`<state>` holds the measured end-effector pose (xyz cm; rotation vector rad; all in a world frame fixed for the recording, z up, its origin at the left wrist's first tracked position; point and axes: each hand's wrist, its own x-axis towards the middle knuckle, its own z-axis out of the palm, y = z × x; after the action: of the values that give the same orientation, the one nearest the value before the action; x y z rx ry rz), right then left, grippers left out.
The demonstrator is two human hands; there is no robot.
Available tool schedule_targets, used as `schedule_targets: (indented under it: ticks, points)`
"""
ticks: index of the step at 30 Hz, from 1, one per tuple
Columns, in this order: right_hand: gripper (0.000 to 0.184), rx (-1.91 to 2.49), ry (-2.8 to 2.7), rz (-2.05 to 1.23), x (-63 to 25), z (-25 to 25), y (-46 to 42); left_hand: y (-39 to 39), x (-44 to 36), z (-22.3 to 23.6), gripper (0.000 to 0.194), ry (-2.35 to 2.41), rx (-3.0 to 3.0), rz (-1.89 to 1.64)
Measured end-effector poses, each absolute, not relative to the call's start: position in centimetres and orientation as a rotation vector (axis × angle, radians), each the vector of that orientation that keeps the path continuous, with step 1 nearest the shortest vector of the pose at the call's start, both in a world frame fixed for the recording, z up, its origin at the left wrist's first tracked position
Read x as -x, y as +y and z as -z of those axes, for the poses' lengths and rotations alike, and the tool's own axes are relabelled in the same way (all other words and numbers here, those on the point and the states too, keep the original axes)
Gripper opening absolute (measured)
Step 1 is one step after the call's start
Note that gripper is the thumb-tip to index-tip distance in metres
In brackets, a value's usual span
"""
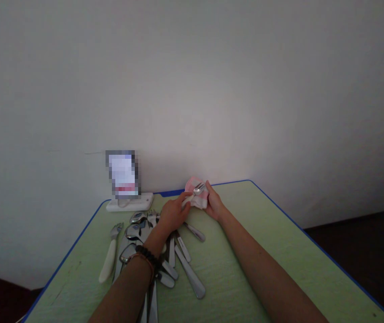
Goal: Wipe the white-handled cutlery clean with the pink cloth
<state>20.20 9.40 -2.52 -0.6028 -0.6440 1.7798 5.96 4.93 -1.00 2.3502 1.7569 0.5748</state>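
Observation:
My left hand (pixel 175 211) is closed around the handle of a fork (pixel 199 188), whose tines point up and to the right. Behind the fork's head lies a pink and white cloth (pixel 194 202), held by my right hand (pixel 214 201) at its right edge. The fork's head rests against the cloth or just in front of it. Under and beside my left forearm is a pile of metal cutlery with several spoons (pixel 133 231) and handles (pixel 192 278). My forearm hides part of this pile. A fork with a cream handle (pixel 108 262) lies apart at the left.
A pixelated screen (pixel 123 174) stands on a white base (pixel 129 203) at the table's back left corner. The light green table (pixel 246 215) has a blue edge, and its far side is close to a pale wall (pixel 212 89). Dark floor (pixel 363 251) shows at the right.

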Motion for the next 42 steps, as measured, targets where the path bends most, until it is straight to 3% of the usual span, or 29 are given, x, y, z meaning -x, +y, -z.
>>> schedule_targets:
  ticks: [17, 30, 36, 42]
  points:
    - [0.042, 0.571, -0.647, -1.804, -20.3, 2.7, 9.5, 4.9, -6.0, 1.0, 0.035, 1.756, -2.370, -0.573]
    - [0.060, 0.465, -0.593, -1.781, -20.7, 2.5, 9.5, 4.9, -6.0, 1.0, 0.037, 1.772, -2.385, -0.538]
    - [0.054, 0.506, -0.396, -1.596, -21.2, 2.5, 9.6, 5.1, -6.0, 1.4, 0.039, 1.793, -2.359, -0.532]
    - [0.048, 0.501, -0.430, -1.646, -21.5, 2.9, 10.0, 5.5, -5.9, 1.7, 0.038, 1.750, -2.352, -0.562]
